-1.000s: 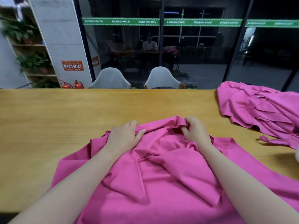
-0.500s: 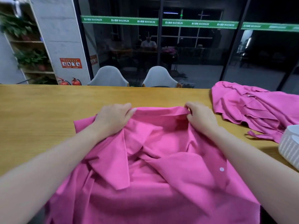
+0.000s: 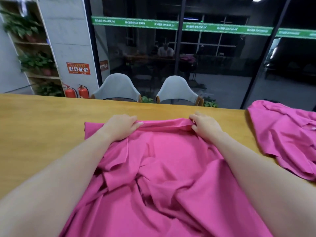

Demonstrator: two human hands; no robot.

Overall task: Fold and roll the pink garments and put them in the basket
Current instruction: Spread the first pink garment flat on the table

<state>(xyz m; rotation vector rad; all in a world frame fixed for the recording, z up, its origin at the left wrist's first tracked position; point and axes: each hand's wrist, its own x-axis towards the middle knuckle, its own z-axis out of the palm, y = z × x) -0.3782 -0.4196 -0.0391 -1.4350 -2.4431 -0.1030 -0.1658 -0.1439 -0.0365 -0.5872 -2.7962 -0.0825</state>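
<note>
A pink garment lies rumpled on the wooden table in front of me, spreading from the middle down to the near edge. My left hand grips its far edge at the left. My right hand pinches the same far edge at the right. Between the two hands that edge is pulled into a fairly straight line. A second heap of pink garments lies on the table at the far right. No basket shows in this view.
Two grey chairs stand behind the table's far edge, in front of a dark glass wall. A shelf with potted plants and two red fire extinguishers stand at the back left.
Both hands have pushed the garment's far edge away from me and stretched it straighter. The view has swung left, so the white basket at the right edge has dropped out of sight.
</note>
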